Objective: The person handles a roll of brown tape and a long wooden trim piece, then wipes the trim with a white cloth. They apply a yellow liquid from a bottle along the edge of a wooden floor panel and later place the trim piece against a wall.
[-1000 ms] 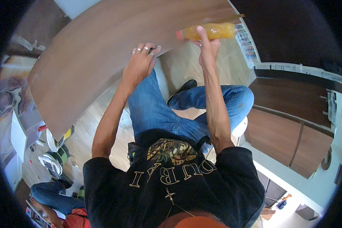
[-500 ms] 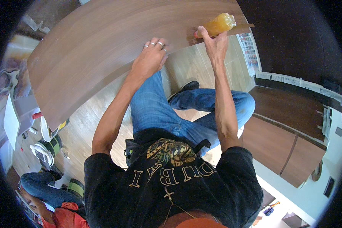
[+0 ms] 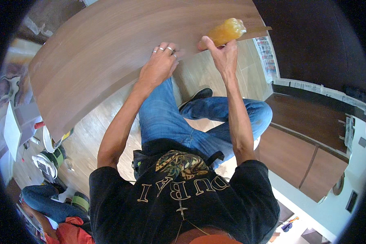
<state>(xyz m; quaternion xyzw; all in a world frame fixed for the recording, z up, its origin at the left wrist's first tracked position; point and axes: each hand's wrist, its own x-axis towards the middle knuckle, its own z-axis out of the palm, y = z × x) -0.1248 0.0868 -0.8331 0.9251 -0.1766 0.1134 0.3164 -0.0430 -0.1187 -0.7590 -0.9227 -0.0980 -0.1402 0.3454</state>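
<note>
A plastic bottle (image 3: 225, 32) of yellow-amber liquid lies tilted in my right hand (image 3: 224, 57), fingers wrapped round it. Its reddish cap end points down and left, at the near edge of a large brown wood-grain panel (image 3: 97, 61). Whether the tip touches the panel, I cannot tell. Further left, my left hand (image 3: 160, 61), with rings on its fingers, rests over the same edge. Those fingers lie on the panel's surface, their tips partly hidden and blurred.
A thin brown strip (image 3: 259, 29) sticks out past the panel's right end. Brown cabinet fronts (image 3: 288, 156) stand at the right. Another person in a red top (image 3: 75, 232) is at the lower left, near a black-and-green container (image 3: 55, 156). My bent legs (image 3: 166, 110) are under the panel's edge.
My right hand has moved the bottle a little left and toward me along the panel's edge. The left hand has stayed in nearly the same place.
</note>
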